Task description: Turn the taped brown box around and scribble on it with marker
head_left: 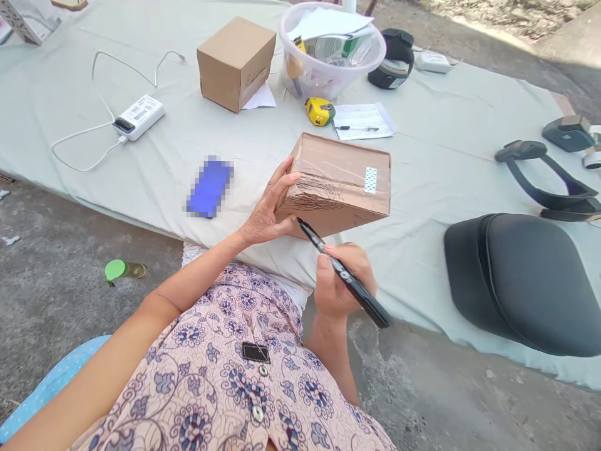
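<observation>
A flat brown cardboard box, wrapped in clear tape with a small patterned sticker on top, is tilted up on the pale cloth. My left hand grips its near left corner, fingers curled over the edge. My right hand is closed round a black marker pen. The pen's tip touches the box's near side, which bears dark scribbled lines.
A second cardboard box, a clear plastic tub of items, a yellow tape measure, a paper sheet with pen, a white power bank with cable and a blurred blue object lie on the cloth. Black padded case at right. Green-capped bottle on the concrete.
</observation>
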The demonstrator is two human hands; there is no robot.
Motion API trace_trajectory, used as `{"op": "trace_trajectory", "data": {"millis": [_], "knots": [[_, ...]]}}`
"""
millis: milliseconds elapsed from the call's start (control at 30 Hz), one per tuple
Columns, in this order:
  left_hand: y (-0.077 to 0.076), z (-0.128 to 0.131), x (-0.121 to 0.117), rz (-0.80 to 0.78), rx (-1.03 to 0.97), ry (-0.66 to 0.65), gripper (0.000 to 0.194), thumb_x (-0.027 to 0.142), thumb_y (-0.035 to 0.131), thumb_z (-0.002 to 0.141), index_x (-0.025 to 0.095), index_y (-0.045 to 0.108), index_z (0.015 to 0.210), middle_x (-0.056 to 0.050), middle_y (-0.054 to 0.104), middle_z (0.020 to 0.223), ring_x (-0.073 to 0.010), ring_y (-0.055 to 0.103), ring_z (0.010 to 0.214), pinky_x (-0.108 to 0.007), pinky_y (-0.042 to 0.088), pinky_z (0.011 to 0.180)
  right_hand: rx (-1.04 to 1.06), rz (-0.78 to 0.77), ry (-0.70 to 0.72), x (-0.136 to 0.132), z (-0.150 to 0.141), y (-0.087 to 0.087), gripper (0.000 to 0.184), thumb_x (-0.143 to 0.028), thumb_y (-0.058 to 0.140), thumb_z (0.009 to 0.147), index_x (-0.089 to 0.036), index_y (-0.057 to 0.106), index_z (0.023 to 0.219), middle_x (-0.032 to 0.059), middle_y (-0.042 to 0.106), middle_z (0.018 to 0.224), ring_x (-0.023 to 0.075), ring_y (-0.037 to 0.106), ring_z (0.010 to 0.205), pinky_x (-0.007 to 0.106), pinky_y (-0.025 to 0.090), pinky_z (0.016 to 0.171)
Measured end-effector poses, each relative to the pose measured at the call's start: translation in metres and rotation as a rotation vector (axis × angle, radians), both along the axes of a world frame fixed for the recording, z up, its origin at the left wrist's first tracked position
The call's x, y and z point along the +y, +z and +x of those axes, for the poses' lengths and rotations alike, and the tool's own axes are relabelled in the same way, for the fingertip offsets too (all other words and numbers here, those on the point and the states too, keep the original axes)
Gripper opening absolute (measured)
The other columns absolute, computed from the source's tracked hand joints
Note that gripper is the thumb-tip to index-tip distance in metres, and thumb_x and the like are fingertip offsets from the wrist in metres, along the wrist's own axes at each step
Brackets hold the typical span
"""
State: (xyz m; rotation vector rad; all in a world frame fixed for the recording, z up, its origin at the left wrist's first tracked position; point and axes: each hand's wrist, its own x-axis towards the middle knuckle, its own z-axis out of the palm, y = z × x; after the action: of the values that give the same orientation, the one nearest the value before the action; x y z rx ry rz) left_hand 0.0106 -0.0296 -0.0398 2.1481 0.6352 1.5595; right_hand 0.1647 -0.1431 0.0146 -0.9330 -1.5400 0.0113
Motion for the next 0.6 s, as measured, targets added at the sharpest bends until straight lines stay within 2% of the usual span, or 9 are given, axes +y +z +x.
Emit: {"op": "trace_trajectory", "data": {"millis": [100,167,233,300,367,400,500,567,600], "knots": [[0.002,-0.001,-0.003,-0.002,0.002,0.006,0.064,0.048,0.038,0.101,0.033,0.008,0.156,-0.008,0.002,0.170,-0.0327,0.005,0.159,-0.060,0.014,0.126,0.090,0.215,-0.214,0.002,0.009,0.003,0.016,-0.018,0.063,0.089,-0.024,0.068,0.103,-0.0007,0.061,0.078,0.0166,0.058,0.068,0.034,0.048,0.067],[0.002,0.000,-0.004,-0.006,-0.001,0.014,0.064,0.047,0.038,0.101,0.032,0.010,0.156,-0.009,0.004,0.169,-0.0326,0.006,0.159,-0.059,0.015,0.126,0.076,0.283,-0.267,0.003,0.010,0.005,0.018,-0.020,0.064,0.090,-0.025,0.068,0.106,-0.0002,0.059,0.079,0.0175,0.058,0.070,0.035,0.047,0.067],[0.002,0.000,-0.004,-0.009,-0.006,0.020,0.065,0.047,0.040,0.099,0.033,0.010,0.155,-0.008,0.005,0.169,-0.0328,0.007,0.159,-0.058,0.016,0.126,0.002,0.200,-0.178,0.002,0.004,0.006,0.020,-0.021,0.064,0.090,-0.027,0.067,0.108,0.0007,0.061,0.084,0.0186,0.061,0.076,0.036,0.049,0.070],[0.002,0.001,-0.004,-0.010,-0.006,0.026,0.067,0.048,0.042,0.098,0.034,0.010,0.155,-0.008,0.005,0.170,-0.0333,0.008,0.159,-0.058,0.017,0.126,-0.072,0.048,0.002,0.001,-0.005,0.005,0.016,-0.026,0.064,0.090,-0.028,0.065,0.106,0.0001,0.064,0.085,0.0181,0.063,0.075,0.038,0.052,0.073],[0.001,0.000,-0.004,-0.019,0.012,0.041,0.070,0.048,0.044,0.097,0.033,0.009,0.155,-0.008,0.005,0.169,-0.0343,0.009,0.158,-0.060,0.019,0.125,-0.070,-0.005,0.125,0.001,-0.012,0.003,0.011,-0.035,0.061,0.093,-0.027,0.063,0.100,-0.0030,0.062,0.072,0.0155,0.061,0.061,0.040,0.053,0.072],[0.001,0.000,-0.004,-0.025,0.024,0.050,0.071,0.047,0.045,0.097,0.033,0.008,0.155,-0.009,0.006,0.169,-0.0347,0.009,0.158,-0.061,0.019,0.125,-0.026,0.027,0.125,0.002,-0.013,0.002,0.013,-0.040,0.059,0.094,-0.027,0.062,0.097,-0.0052,0.056,0.063,0.0139,0.055,0.052,0.040,0.053,0.069],[0.000,-0.001,-0.004,-0.030,0.043,0.064,0.073,0.041,0.048,0.094,0.033,0.009,0.155,-0.009,0.008,0.169,-0.0349,0.010,0.158,-0.062,0.020,0.125,0.242,0.273,-0.108,0.005,0.000,0.006,0.021,-0.040,0.046,0.099,-0.029,0.063,0.093,-0.0074,0.033,0.052,0.0112,0.030,0.038,0.038,0.048,0.057],[0.000,-0.001,-0.005,-0.031,0.045,0.064,0.074,0.035,0.049,0.092,0.033,0.010,0.154,-0.008,0.008,0.170,-0.0339,0.010,0.158,-0.060,0.021,0.125,0.418,0.427,-0.307,0.007,0.021,0.010,0.034,-0.029,0.035,0.102,-0.032,0.068,0.093,-0.0042,0.029,0.057,0.0127,0.022,0.041,0.036,0.045,0.051],[0.000,-0.001,-0.005,-0.033,0.045,0.062,0.075,0.033,0.049,0.091,0.033,0.010,0.154,-0.008,0.007,0.170,-0.0333,0.010,0.159,-0.058,0.021,0.125,0.440,0.499,-0.351,0.007,0.035,0.009,0.043,-0.026,0.029,0.104,-0.033,0.069,0.092,-0.0029,0.030,0.059,0.0130,0.023,0.041,0.035,0.044,0.049]]}}
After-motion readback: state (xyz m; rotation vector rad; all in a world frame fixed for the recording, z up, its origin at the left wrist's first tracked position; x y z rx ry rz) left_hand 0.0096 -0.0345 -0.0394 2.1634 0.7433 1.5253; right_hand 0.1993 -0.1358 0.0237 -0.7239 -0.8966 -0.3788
